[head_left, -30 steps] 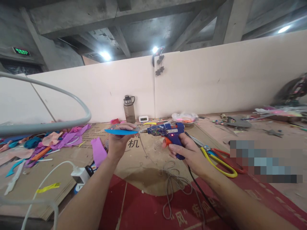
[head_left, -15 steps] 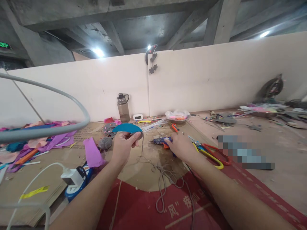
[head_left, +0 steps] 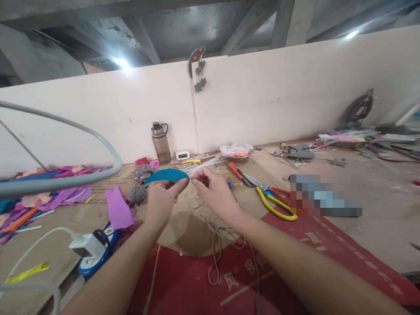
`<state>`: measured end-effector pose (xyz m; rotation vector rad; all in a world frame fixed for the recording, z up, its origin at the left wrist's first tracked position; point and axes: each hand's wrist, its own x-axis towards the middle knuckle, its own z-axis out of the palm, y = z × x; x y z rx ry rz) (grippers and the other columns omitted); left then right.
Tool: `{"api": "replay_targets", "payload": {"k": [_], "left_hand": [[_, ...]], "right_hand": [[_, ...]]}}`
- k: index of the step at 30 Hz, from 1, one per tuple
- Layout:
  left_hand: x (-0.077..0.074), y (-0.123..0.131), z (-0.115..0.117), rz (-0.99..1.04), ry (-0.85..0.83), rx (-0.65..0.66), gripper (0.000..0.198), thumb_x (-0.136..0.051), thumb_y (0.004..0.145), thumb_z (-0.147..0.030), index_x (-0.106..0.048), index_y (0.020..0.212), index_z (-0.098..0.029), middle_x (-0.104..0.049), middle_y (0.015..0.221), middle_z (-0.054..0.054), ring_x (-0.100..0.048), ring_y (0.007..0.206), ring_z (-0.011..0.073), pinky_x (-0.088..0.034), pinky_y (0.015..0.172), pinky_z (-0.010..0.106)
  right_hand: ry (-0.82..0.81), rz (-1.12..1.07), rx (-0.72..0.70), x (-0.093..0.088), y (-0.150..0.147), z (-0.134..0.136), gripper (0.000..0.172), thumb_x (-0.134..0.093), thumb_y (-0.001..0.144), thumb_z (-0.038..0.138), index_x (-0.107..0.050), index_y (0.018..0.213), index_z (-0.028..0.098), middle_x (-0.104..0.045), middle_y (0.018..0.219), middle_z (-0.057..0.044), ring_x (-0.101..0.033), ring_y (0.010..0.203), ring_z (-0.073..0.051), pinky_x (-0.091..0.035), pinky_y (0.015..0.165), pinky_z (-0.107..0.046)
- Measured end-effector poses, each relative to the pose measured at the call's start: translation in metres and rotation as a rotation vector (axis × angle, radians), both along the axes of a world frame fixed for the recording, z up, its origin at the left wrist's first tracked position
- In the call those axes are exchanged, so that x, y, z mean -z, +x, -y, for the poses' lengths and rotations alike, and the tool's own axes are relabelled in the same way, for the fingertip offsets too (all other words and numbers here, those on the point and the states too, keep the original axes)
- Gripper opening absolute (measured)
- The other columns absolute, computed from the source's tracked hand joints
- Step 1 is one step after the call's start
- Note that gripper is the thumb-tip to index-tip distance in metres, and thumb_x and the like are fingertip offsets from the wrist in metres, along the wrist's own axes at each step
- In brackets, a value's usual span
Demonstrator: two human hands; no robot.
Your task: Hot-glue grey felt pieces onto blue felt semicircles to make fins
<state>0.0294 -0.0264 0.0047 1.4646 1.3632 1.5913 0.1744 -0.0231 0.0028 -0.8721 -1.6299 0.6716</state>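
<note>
My left hand [head_left: 162, 197] is raised over the cardboard and pinches a blue crescent-shaped foam piece [head_left: 166, 175] by its lower edge. At the crescent's right tip my right hand [head_left: 212, 191] is closed in a pinch; what its fingertips hold is too small to make out. Only a sliver of the blue glue gun [head_left: 230, 184] shows on the table behind my right hand. Under both hands a grey cord [head_left: 217, 238] lies in loose loops.
Yellow-handled scissors [head_left: 274, 204] and an orange-handled cutter [head_left: 236, 169] lie to the right. A water bottle [head_left: 160, 143], a small timer [head_left: 182, 155] and a plastic bowl [head_left: 236, 151] stand by the white wall. At left are purple foam scraps [head_left: 117, 211], a white plug [head_left: 88, 244] and a grey hoop [head_left: 70, 180].
My right hand put the glue gun down on the table, then rose to the crescent's right tip and pinched there. My left hand kept hold of the crescent.
</note>
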Motion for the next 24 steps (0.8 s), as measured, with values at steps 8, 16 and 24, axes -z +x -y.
{"api": "replay_targets", "payload": {"k": [8, 16, 24], "left_hand": [[0.003, 0.008, 0.001, 0.377, -0.152, 0.335, 0.026, -0.076, 0.062, -0.032, -0.069, 0.076, -0.011, -0.070, 0.076, 0.009, -0.066, 0.070, 0.0169, -0.051, 0.060, 0.025], [0.003, 0.011, 0.001, 0.427, -0.153, 0.426, 0.021, -0.075, 0.066, -0.027, -0.069, 0.080, -0.012, -0.071, 0.080, 0.007, -0.067, 0.072, 0.0155, -0.054, 0.066, 0.024], [0.003, 0.010, 0.001, 0.448, -0.153, 0.460, 0.017, -0.074, 0.067, -0.025, -0.071, 0.078, -0.012, -0.071, 0.079, 0.007, -0.067, 0.072, 0.0149, -0.054, 0.066, 0.022]], "right_hand": [[0.099, 0.126, 0.084, -0.002, 0.011, 0.003, 0.012, -0.044, 0.086, 0.023, -0.052, 0.079, 0.019, -0.057, 0.080, -0.002, -0.051, 0.078, -0.016, -0.038, 0.072, -0.029], [0.083, 0.130, 0.097, -0.004, 0.013, 0.003, 0.016, -0.041, 0.088, 0.024, -0.048, 0.074, 0.019, -0.054, 0.076, -0.001, -0.047, 0.074, -0.015, -0.035, 0.070, -0.028], [0.074, 0.127, 0.069, -0.003, 0.013, 0.005, 0.018, -0.039, 0.089, 0.025, -0.047, 0.074, 0.019, -0.052, 0.075, -0.001, -0.047, 0.074, -0.014, -0.035, 0.070, -0.028]]}}
